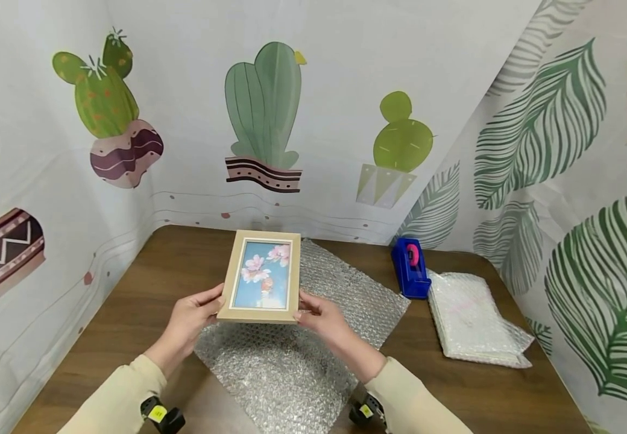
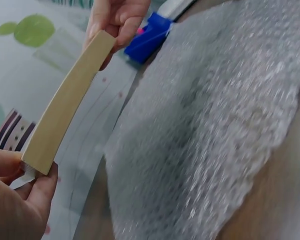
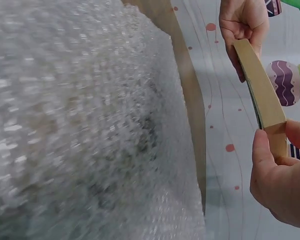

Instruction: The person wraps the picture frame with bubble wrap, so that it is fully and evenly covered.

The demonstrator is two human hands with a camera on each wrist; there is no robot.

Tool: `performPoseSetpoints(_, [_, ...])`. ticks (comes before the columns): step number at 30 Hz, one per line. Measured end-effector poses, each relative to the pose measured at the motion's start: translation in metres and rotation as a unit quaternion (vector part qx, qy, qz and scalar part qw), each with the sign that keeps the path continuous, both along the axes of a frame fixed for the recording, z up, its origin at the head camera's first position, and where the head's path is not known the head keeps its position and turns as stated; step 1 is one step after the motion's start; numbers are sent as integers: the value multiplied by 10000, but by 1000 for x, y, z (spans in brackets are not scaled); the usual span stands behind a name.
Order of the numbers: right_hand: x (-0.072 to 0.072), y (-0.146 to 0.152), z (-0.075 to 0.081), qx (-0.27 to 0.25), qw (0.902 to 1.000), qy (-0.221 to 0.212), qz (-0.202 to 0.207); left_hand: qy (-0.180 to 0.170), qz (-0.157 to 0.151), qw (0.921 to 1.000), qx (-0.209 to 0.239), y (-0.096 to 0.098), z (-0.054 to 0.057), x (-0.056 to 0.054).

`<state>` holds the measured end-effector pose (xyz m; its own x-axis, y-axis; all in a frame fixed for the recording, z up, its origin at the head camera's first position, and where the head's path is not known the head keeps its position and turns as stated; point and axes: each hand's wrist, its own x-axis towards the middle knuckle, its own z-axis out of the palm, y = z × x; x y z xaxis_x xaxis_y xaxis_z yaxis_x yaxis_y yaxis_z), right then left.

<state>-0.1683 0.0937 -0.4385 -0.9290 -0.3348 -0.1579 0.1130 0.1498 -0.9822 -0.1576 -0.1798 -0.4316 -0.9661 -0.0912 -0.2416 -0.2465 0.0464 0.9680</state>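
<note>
A picture frame (image 1: 230, 271) with a light wooden border and a print of pink blossoms on blue is held up above the table, face towards the head camera. My left hand (image 1: 195, 314) grips its lower left edge, thumb on the front. At the lower right corner my right hand (image 1: 321, 322) pinches it the same way. Both wrist views show the frame's plain wooden edge (image 2: 67, 102) between the two hands. Beneath it a sheet of bubble wrap (image 1: 292, 367) lies spread at an angle on the table, apart from the frame.
A blue tape dispenser (image 1: 412, 277) with a pink roll stands at the back right. Beside it lies a stack of folded bubble wrap (image 1: 471, 319). The brown wooden table (image 1: 183, 259) meets a patterned cloth backdrop (image 1: 335, 120) behind.
</note>
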Motion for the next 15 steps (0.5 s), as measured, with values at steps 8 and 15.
performPoseSetpoints(8, [17, 28, -1, 46, 9999, -15, -113, -21, -139, 9998, 113, 25, -3, 8])
performPoseSetpoints(15, [24, 47, -10, 135, 9997, -54, -219, 18, -149, 9997, 168, 46, -17, 12])
